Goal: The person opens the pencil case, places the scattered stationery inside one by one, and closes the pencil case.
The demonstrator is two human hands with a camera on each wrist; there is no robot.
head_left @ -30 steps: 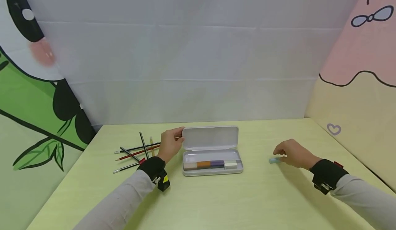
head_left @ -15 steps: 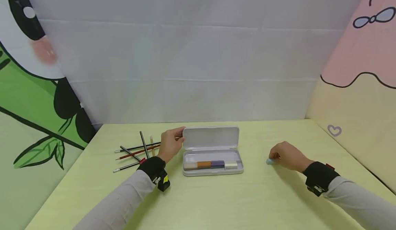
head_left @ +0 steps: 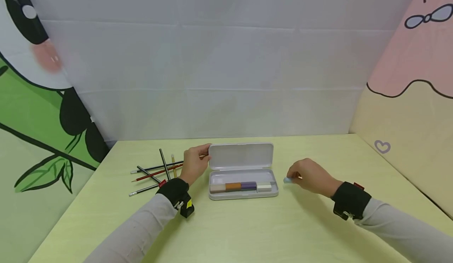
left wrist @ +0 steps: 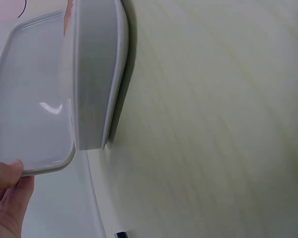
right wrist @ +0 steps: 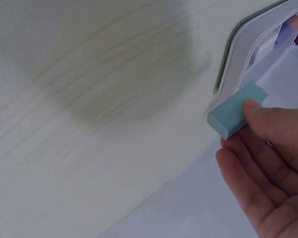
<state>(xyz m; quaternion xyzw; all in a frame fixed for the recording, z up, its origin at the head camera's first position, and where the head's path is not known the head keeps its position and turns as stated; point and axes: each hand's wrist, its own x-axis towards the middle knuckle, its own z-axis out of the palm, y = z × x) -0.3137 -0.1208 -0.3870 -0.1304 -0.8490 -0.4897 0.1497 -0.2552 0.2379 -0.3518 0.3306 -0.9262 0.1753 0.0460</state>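
Teal block [right wrist: 233, 111] pinched in the fingers [right wrist: 258, 116] of the right hand [head_left: 313, 176], near an open white case [head_left: 244, 196] with raised lid [head_left: 240, 157] gripped by the left hand [head_left: 194, 164].

The pale yellow table [head_left: 247, 231] bears an open pencil case [head_left: 241, 157] and pencils [head_left: 155, 173] (loosely crossed).

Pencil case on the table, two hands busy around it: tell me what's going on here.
A person's left hand holds the raised lid of the open pencil case by its edge. The right hand pinches a blue-green eraser to the right of the case, not inside it. A row of small blocks lies in the case: beige, orange, purple and white. Several pencils lie crossed in a loose pile on the table, beyond the left hand.
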